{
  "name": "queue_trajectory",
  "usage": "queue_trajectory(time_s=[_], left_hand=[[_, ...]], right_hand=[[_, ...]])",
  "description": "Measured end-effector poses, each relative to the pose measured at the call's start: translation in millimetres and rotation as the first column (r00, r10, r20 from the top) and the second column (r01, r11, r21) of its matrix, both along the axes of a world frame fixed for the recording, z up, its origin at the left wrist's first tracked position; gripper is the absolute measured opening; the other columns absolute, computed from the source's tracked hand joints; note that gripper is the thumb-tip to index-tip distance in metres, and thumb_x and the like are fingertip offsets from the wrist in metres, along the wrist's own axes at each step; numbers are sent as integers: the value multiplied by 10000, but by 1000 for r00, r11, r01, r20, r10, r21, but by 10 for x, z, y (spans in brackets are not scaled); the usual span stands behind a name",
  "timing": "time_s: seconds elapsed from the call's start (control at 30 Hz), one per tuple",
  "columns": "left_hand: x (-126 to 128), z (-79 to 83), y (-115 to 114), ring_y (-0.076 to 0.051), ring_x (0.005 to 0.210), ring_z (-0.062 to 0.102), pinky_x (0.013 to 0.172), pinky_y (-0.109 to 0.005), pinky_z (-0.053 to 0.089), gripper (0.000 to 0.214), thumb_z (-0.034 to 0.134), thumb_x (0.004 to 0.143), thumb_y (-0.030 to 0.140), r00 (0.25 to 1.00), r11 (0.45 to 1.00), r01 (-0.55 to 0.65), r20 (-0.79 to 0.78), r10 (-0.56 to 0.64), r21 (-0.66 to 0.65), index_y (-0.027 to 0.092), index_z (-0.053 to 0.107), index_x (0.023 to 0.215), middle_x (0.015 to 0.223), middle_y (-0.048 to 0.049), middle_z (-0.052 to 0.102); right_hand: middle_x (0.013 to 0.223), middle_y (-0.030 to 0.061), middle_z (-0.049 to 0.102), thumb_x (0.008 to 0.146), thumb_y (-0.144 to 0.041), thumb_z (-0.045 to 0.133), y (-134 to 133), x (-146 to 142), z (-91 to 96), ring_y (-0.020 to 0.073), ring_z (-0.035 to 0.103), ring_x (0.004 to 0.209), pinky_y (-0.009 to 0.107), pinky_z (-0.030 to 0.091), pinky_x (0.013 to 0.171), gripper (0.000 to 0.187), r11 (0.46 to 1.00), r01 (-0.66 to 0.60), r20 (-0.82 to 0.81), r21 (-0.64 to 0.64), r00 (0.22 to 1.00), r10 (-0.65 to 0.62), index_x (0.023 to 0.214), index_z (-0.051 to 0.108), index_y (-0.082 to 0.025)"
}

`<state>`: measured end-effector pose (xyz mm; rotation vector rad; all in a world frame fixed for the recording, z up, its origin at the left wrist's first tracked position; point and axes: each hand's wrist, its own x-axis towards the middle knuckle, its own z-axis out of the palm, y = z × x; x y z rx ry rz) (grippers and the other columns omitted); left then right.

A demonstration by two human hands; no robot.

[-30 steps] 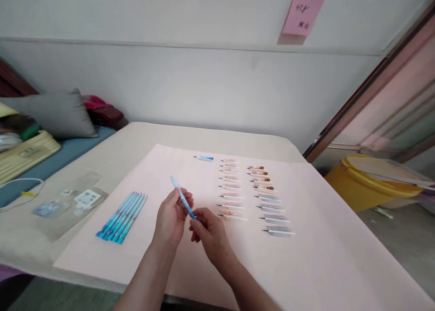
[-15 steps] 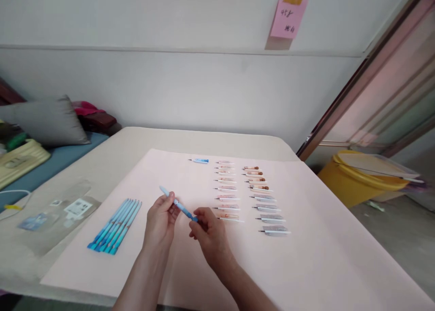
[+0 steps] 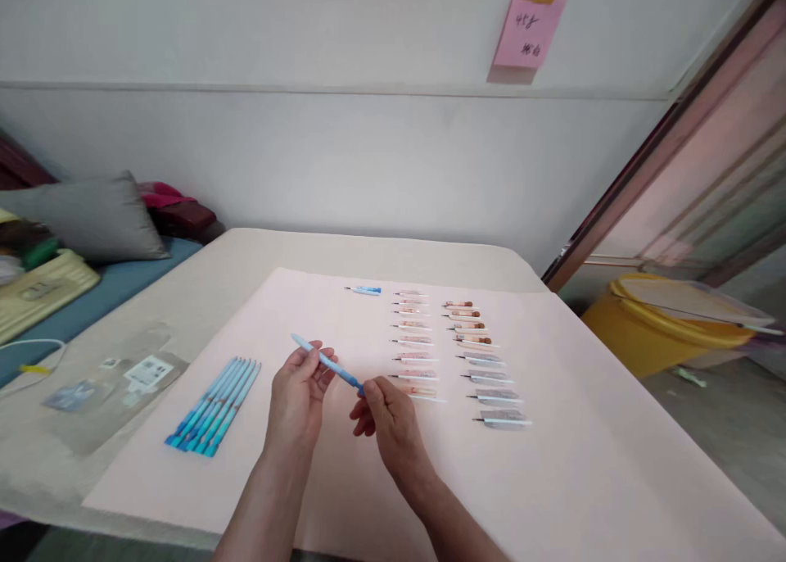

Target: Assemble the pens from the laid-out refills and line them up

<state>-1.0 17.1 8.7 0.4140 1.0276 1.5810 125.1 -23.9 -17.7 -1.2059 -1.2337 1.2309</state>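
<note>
A blue pen, pale at one end and darker at the other, is held slantwise above the pink sheet. My left hand grips it near the pale end, thumb on top. At the dark blue end, my right hand pinches the pen between thumb and fingers. Left of my hands lies a row of several blue and turquoise pens. Beyond my hands rests a blue pen taken apart, its parts side by side. To the right are two columns of pen parts with thin refills, pinkish ones and grey ones.
The pink sheet covers much of a cream table. A clear plastic bag with a white label lies at the left. A yellow bin stands off the right side, and a grey cushion at the left.
My right hand has turned at the pen's dark end, its fingers shifting around it. The pen stays in both hands. The view has shifted slightly.
</note>
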Motion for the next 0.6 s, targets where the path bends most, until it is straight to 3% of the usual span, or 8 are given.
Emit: queue_trajectory(time_s=[0.1, 0.13, 0.23, 0.4, 0.6], left_hand=[[-14, -10, 7, -144, 738, 637, 651, -251, 539, 100, 589, 766, 105, 1000, 1000, -30, -1, 30, -5, 122, 617, 860, 793, -81, 647], [-17, -15, 9, -143, 735, 637, 648, -249, 538, 99, 592, 764, 105, 999, 999, -34, -3, 34, -3, 121, 617, 858, 792, -80, 647], [-11, -21, 13, -139, 728, 635, 635, -239, 534, 98, 601, 759, 109, 999, 1000, -28, -15, 28, 1, 120, 616, 855, 788, -80, 647], [-7, -20, 18, -139, 732, 632, 638, -240, 531, 96, 617, 750, 119, 1000, 1000, -18, -23, 18, 2, 116, 614, 846, 786, -81, 644], [-19, -22, 12, -127, 721, 618, 623, -220, 519, 127, 676, 707, 156, 999, 1000, -27, -33, 28, 15, 116, 616, 812, 784, -66, 633]], right_hand=[[771, 3, 611, 811, -299, 548, 3, 12, -1, 95, 574, 552, 208, 447, 518, 143, 993, 89, 44, 72, 995, -92, 891, 523, -183], [804, 0, 607, 776, -244, 580, 2, 12, -4, 97, 577, 585, 214, 459, 553, 172, 988, 113, 55, 103, 991, -119, 927, 519, -192], [786, -7, 601, 773, -198, 550, -2, 2, -19, 101, 574, 594, 222, 469, 573, 172, 983, 125, 31, 137, 991, -130, 943, 519, -204], [645, -18, 580, 880, -327, 411, 0, -11, -18, 99, 529, 477, 216, 438, 466, 192, 996, 63, 11, 64, 998, -64, 966, 521, -195], [812, 8, 621, 766, -214, 566, -7, 0, -7, 110, 576, 619, 226, 464, 588, 207, 978, 125, 132, 168, 980, -148, 971, 539, -201]])
